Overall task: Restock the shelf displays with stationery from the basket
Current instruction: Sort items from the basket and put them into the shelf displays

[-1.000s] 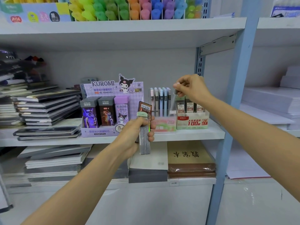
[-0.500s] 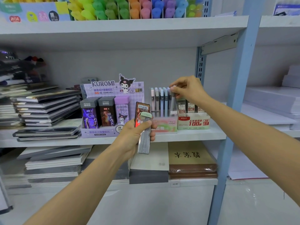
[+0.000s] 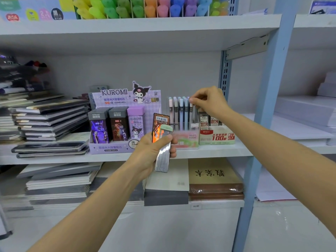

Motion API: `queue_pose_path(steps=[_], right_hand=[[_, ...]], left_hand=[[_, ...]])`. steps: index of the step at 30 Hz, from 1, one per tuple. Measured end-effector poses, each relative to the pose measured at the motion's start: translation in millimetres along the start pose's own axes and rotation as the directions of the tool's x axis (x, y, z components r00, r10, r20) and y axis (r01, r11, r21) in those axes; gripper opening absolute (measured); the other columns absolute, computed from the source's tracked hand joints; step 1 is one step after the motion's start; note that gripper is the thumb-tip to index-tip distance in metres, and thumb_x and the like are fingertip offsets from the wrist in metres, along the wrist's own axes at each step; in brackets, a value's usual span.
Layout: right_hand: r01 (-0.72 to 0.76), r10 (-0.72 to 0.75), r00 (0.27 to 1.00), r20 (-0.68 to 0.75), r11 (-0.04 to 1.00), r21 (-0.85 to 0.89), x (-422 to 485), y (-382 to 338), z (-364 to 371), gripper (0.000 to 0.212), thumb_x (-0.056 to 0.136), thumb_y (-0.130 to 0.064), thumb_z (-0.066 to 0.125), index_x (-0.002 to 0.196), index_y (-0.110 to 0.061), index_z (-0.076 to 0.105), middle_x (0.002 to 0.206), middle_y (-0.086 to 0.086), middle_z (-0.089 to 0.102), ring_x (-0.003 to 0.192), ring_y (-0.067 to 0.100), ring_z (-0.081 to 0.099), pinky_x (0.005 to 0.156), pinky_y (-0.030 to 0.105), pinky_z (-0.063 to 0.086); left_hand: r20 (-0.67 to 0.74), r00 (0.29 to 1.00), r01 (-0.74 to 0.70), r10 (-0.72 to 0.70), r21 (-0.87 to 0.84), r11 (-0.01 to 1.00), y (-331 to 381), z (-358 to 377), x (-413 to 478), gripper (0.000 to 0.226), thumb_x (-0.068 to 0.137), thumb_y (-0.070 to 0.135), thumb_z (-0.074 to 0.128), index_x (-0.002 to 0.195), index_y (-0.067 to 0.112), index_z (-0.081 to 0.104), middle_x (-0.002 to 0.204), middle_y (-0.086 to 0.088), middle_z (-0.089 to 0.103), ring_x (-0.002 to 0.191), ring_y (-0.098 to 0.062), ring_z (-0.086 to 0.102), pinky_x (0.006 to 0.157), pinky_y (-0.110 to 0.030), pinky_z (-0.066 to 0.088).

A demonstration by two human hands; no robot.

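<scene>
While the right hand (image 3: 211, 102) pinches the top of one slim pen (image 3: 191, 110) in the pastel display box (image 3: 185, 140) on the shelf (image 3: 218, 151), the left hand (image 3: 152, 153), lower and to its left, grips a small bunch of refill cases (image 3: 162, 142). I judge the restocking partly done, because this bunch waits. The front row counts five pens, the pinched one included. The Kuromi box (image 3: 112, 148) shows three cases in front. No basket is visible.

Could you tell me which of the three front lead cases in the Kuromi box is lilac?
The rightmost case, marked KUROMI. The left case and middle case are dark, with grey ULTRAMAN caps.
</scene>
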State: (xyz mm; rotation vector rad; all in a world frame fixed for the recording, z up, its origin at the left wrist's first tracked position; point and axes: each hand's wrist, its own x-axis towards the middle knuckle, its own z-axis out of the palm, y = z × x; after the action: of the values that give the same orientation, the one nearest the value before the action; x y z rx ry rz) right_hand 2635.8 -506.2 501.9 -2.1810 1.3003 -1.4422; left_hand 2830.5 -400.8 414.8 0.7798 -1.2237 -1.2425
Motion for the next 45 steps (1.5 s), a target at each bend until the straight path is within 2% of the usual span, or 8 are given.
queue_pose_path(steps=[3, 7, 14, 22, 32, 37, 40, 45], right_hand=[[0.000, -0.001, 0.999, -0.043, 1.000, -0.014, -3, 3, 7, 0.015, 0.088, -0.021, 0.069, 0.099, -0.012, 0.074, 0.082, -0.006, 0.068, 0.074, 0.001, 0.061, 0.076, 0.019, 0.053], [0.058, -0.052, 0.996, -0.071, 0.995, 0.079, -16, -11, 2, 0.018, 0.089, -0.027, 0.066, 0.105, -0.018, 0.067, 0.091, -0.006, 0.065, 0.076, 0.003, 0.057, 0.070, 0.014, 0.049], [-0.115, 0.033, 0.942, 0.333, 0.967, 0.228, -70, -31, 9, 0.035, 0.074, -0.034, 0.081, 0.094, -0.016, 0.059, 0.077, 0.006, 0.070, 0.066, 0.012, 0.063, 0.058, 0.026, 0.050], [-0.168, 0.046, 0.961, 0.272, 0.880, 0.444, -79, -18, -25, 0.015, 0.088, -0.015, 0.067, 0.102, -0.015, 0.071, 0.073, -0.002, 0.070, 0.060, 0.005, 0.060, 0.058, 0.016, 0.050], [-0.383, -0.109, 0.843, 0.527, 0.566, 0.730, -93, 5, -53, 0.040, 0.090, -0.010, 0.054, 0.130, -0.011, 0.057, 0.088, 0.002, 0.059, 0.065, 0.003, 0.053, 0.066, 0.015, 0.050], [-0.304, -0.091, 0.909, 0.406, 0.520, 0.798, -86, 11, -68, 0.022, 0.086, -0.021, 0.059, 0.105, -0.010, 0.060, 0.101, 0.007, 0.068, 0.062, 0.004, 0.055, 0.062, 0.013, 0.050], [-0.201, 0.044, 0.974, 0.221, 0.617, 0.761, -74, 10, -81, 0.019, 0.082, -0.028, 0.066, 0.088, -0.012, 0.057, 0.077, 0.002, 0.069, 0.052, 0.006, 0.051, 0.049, 0.013, 0.045], [-0.008, 0.137, 0.968, -0.211, 0.854, 0.520, -53, 14, -96, 0.022, 0.086, -0.025, 0.072, 0.083, -0.015, 0.053, 0.079, 0.013, 0.068, 0.042, 0.007, 0.046, 0.039, 0.015, 0.036]], left_hand=[[0.007, 1.000, 0.000, 0.000, 0.005, 1.000, 0, 1, -2, 0.014, 0.092, 0.009, 0.061, 0.104, 0.002, 0.059, 0.078, -0.008, 0.070, 0.058, -0.017, 0.064, 0.059, -0.029, 0.057], [-0.001, 1.000, -0.010, 0.010, 0.003, 1.000, 1, 2, -6, 0.015, 0.091, 0.007, 0.062, 0.105, 0.003, 0.061, 0.081, -0.011, 0.072, 0.063, -0.020, 0.068, 0.062, -0.031, 0.058], [-0.003, 0.998, -0.056, 0.056, 0.019, 0.998, 3, 25, -13, 0.013, 0.087, 0.005, 0.067, 0.099, 0.003, 0.066, 0.085, -0.015, 0.074, 0.067, -0.024, 0.071, 0.060, -0.030, 0.058], [0.013, 1.000, 0.013, -0.013, 0.061, 0.998, 0, 37, -19, 0.023, 0.087, 0.015, 0.067, 0.108, 0.005, 0.063, 0.093, -0.015, 0.075, 0.070, -0.021, 0.072, 0.068, -0.040, 0.062], [0.109, 0.987, 0.122, -0.116, -0.054, 0.991, 2, 65, -15, 0.039, 0.072, 0.022, 0.074, 0.106, 0.003, 0.067, 0.090, -0.013, 0.075, 0.064, -0.018, 0.071, 0.053, -0.024, 0.055], [0.118, 0.985, 0.127, -0.122, -0.039, 0.991, 2, 79, -6, 0.045, 0.067, 0.037, 0.077, 0.099, 0.007, 0.069, 0.087, -0.014, 0.075, 0.063, -0.020, 0.071, 0.052, -0.024, 0.055], [0.053, 0.994, 0.101, -0.099, -0.031, 0.994, 2, 75, 0, 0.030, 0.091, 0.032, 0.063, 0.103, 0.005, 0.066, 0.089, -0.016, 0.075, 0.065, -0.022, 0.072, 0.054, -0.027, 0.057], [-0.039, 0.999, -0.030, 0.033, 0.059, 0.998, -3, 61, 6, 0.013, 0.099, 0.014, 0.052, 0.103, 0.009, 0.064, 0.088, -0.010, 0.075, 0.073, -0.023, 0.073, 0.062, -0.028, 0.058]])
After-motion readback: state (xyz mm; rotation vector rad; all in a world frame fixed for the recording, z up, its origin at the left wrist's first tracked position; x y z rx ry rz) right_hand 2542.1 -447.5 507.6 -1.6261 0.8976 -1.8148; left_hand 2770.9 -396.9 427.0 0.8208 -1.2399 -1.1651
